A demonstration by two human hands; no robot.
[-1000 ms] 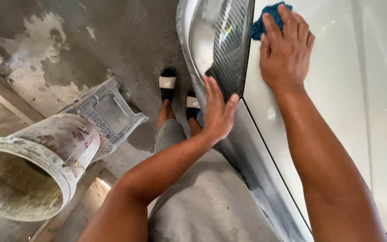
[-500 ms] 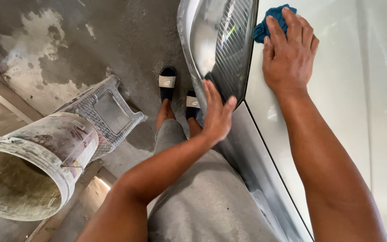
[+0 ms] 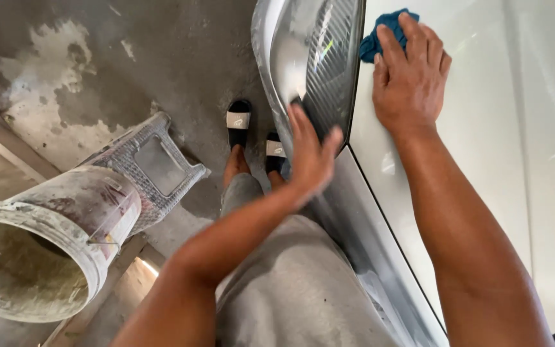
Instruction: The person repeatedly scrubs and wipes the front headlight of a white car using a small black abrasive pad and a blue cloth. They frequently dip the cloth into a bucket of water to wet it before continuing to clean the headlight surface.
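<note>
right hand (image 3: 411, 80): flat, fingers spread, pressing blue cloth (image 3: 379, 37) onto white car panel (image 3: 483, 160)
left hand (image 3: 309, 154): open, fingers loose, resting at headlight (image 3: 319, 58) edge
floor: dirty bucket (image 3: 40, 244), plastic stool (image 3: 152, 167)

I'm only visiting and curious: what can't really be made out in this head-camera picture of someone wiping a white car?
- Blue cloth: mostly hidden under the right hand; its shape and size cannot be told.
- Left hand: motion-blurred by the headlight; contact unclear.
- Bucket: cut off by the left edge.
- Stool: its legs are hidden behind the bucket.
- Car panel: runs off the right edge.
</note>
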